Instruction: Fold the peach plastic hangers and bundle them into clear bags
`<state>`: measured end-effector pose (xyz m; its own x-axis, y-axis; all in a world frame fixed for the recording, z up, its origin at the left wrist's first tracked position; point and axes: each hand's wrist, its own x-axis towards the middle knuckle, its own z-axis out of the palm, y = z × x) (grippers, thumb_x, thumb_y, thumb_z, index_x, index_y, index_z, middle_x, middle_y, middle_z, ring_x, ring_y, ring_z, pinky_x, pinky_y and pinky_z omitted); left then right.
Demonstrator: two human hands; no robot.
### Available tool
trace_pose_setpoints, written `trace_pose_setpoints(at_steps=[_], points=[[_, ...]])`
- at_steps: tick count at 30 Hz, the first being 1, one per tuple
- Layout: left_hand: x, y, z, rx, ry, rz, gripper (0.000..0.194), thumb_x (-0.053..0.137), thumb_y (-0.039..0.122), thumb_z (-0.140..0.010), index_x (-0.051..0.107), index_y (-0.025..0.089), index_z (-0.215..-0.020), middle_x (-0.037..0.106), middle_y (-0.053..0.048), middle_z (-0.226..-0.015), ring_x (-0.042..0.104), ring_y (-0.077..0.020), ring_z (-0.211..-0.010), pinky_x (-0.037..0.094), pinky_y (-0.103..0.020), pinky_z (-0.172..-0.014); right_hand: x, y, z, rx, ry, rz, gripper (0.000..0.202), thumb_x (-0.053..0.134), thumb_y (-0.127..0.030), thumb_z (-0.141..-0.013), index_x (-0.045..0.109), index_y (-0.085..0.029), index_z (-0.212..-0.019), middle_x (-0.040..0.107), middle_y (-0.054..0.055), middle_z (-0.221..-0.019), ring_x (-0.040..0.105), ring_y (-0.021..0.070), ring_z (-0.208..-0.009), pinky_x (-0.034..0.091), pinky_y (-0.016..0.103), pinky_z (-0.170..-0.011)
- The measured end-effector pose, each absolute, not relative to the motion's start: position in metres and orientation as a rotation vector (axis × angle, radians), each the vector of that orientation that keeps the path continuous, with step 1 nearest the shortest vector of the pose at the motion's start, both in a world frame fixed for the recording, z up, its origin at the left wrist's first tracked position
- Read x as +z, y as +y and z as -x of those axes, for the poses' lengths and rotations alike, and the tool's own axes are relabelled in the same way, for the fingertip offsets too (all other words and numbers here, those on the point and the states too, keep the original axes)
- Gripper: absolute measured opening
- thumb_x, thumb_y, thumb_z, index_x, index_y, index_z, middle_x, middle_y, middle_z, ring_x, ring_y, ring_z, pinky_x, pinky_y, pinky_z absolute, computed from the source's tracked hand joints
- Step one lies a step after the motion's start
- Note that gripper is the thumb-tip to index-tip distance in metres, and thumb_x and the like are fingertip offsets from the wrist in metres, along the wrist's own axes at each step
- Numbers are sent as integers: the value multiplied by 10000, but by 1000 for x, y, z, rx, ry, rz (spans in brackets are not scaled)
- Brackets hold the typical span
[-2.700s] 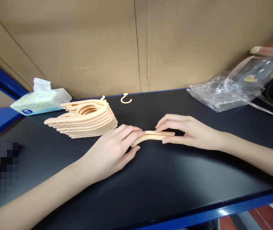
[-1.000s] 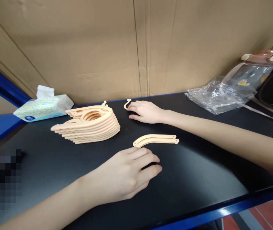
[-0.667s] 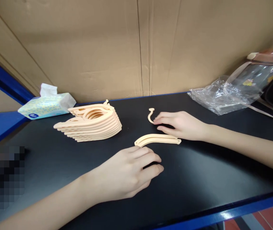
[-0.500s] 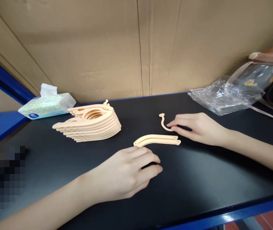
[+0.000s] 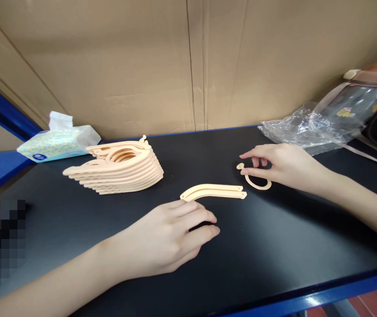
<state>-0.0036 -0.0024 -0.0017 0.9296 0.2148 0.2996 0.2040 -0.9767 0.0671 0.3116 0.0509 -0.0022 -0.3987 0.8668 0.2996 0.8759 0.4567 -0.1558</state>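
A cream plastic hanger hook (image 5: 258, 186) lies on the black table under my right hand (image 5: 279, 163). Index finger and thumb are apart there, the thumb tip beside the hook's knobbed end; whether it touches is hard to tell. Two curved cream hanger arms (image 5: 213, 190) lie side by side in the middle of the table. My left hand (image 5: 182, 233) rests just in front of them, fingers loosely bent and thumb apart, holding nothing visible. It hides their left end. Left of them sits a stack of cream folding hangers (image 5: 122, 176), with a small hook end sticking up on top.
A tissue pack (image 5: 58, 141) stands at the back left beside a blue frame post. At the back right lie a crumpled clear plastic bag (image 5: 302, 132) and a clear bottle (image 5: 353, 101) with a strap. A cardboard wall (image 5: 125, 66) closes off the back.
My right hand has let go of the hook and opened its fingers. The hook has turned and moved to the right. My left hand has hardly moved; the view has shifted slightly.
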Motion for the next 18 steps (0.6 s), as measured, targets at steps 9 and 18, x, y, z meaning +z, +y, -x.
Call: trace_pose_setpoints(at_steps=[9, 18], points=[[-3, -1, 4, 468, 306, -3051, 244, 438, 133, -1043, 654, 121, -1154, 717, -83, -1151, 659, -231, -1033, 513, -342, -908, -6, 52, -304, 127, -2396, 1486, 234, 585, -416, -921, 694, -227, -837, 620, -12, -684, 574, 161, -617, 432, 300, -604], [-2, -2, 4, 473, 314, -3054, 244, 445, 132, -1042, 656, 117, -1162, 714, -83, -1163, 655, -233, -1046, 505, -343, -923, 6, 43, -307, 189, -2339, 1400, 88, 551, -299, -798, 568, -239, -736, 565, -49, -586, 514, 125, -528, 393, 273, -562]])
